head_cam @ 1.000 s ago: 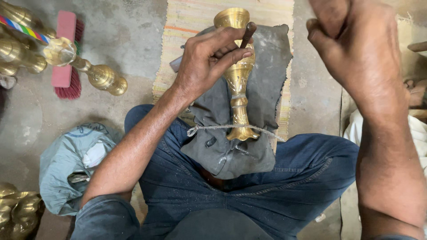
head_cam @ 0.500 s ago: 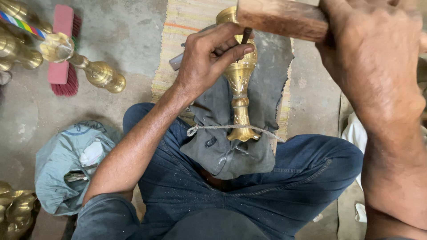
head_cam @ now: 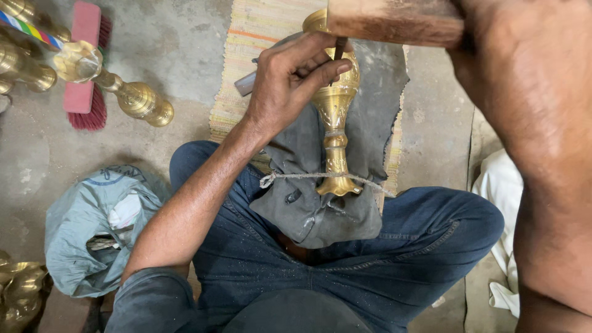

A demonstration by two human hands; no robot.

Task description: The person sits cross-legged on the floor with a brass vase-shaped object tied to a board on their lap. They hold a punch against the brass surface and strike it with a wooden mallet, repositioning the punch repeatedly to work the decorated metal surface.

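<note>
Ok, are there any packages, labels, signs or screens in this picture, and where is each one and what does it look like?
No signs or screens in view.
Grey-green crumpled plastic bag: on the concrete floor beside the person's left knee, open-topped, with pale wrappings inside, too crumpled to identify.
Multicoloured striped band: upper left, on one of the brass pieces there; narrow, with red, yellow, green and blue stripes.

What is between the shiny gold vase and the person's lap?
In the head view, a grey cloth lies under the brass vase, and a thin string crosses its foot.
</note>
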